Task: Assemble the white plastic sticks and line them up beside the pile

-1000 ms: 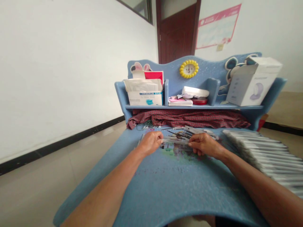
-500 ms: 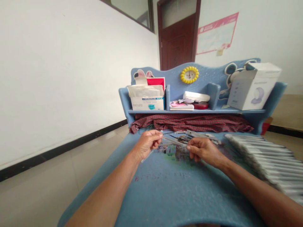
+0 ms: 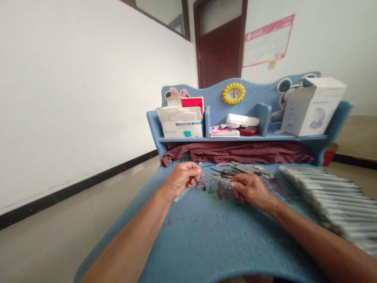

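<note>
My left hand (image 3: 185, 177) is closed in a pinch on one end of a thin, clear plastic sleeve (image 3: 216, 178). My right hand (image 3: 250, 189) pinches the other end, so the piece stretches between the two hands just above the table. What the sleeve holds, if anything, is too blurred to make out. A clear strip (image 3: 182, 195) shows below my left palm; whether I hold it cannot be told. Behind my fingers lie several thin dark and grey pen-like sticks (image 3: 235, 169) in a loose pile.
The blue table (image 3: 188, 243) has a rear shelf (image 3: 182, 139) with a mask box (image 3: 182, 122), a white box (image 3: 312, 108) and a yellow flower clock (image 3: 233, 94). Checked cloth (image 3: 235, 151) lies beneath it. Many slim wrapped sticks (image 3: 332, 200) are stacked at right.
The whole view has shifted slightly. Both hands keep their pinch on the clear sleeve, and their positions are almost the same.
</note>
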The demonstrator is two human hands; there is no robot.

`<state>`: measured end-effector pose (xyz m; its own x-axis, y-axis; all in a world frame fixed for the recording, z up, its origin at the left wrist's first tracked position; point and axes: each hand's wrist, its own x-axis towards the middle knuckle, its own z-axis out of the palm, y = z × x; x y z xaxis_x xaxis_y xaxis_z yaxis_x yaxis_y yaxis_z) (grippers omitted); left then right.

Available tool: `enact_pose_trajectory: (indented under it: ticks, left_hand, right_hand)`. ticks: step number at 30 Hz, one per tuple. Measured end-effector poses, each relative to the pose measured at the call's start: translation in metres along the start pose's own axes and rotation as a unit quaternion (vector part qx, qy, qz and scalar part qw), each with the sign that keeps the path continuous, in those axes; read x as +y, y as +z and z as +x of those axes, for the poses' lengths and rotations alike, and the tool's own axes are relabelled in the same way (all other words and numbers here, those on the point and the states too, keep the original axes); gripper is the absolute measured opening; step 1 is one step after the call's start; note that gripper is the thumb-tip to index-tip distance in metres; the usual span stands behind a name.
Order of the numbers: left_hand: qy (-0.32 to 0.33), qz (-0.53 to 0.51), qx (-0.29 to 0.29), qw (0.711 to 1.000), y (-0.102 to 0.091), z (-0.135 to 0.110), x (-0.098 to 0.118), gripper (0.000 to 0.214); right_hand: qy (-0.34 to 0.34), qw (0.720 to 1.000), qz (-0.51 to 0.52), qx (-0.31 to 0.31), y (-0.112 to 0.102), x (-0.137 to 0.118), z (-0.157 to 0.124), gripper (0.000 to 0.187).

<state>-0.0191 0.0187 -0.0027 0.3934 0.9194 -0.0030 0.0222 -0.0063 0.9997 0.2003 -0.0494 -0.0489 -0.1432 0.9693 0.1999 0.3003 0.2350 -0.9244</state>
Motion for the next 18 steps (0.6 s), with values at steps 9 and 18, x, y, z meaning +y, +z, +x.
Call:
enact_pose_trajectory:
  ticks: [9,18]
  left_hand:
    - [0.023,0.018,0.014,0.999,0.005,-0.003,0.000,0.016]
    - [0.083,0.083,0.025,0.993,0.009,-0.003,0.014,0.020]
  right_hand:
    - [-0.007,1.000,-0.018,0.006,0.002,0.000,-0.001,0.025]
    - [-0.067,0.990,-0.125,-0.024,0.007,-0.001,0.009,0.022]
